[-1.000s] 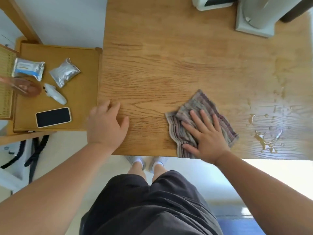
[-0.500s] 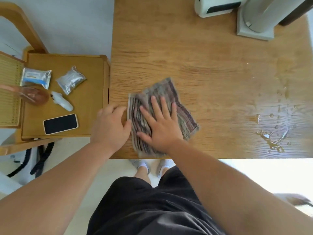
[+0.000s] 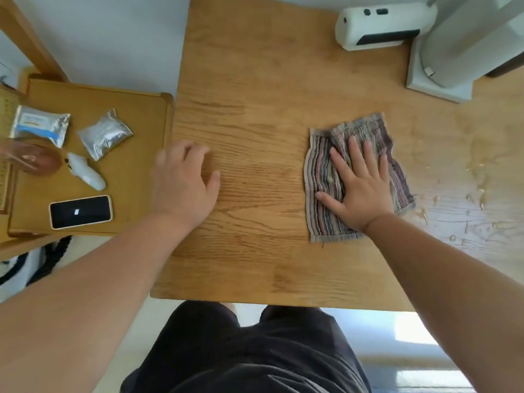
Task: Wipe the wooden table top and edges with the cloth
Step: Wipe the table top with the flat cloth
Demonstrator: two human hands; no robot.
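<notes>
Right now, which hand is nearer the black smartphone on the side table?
Left. The left hand rests on the wooden table beside the black smartphone; the right hand presses the striped cloth farther away.

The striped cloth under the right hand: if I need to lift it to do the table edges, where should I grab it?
Pinch the striped cloth at its free left strip, coming from the left. The right hand presses flat on its middle, and its right edge borders the water droplets on the table, so that side is probably wet.
</notes>
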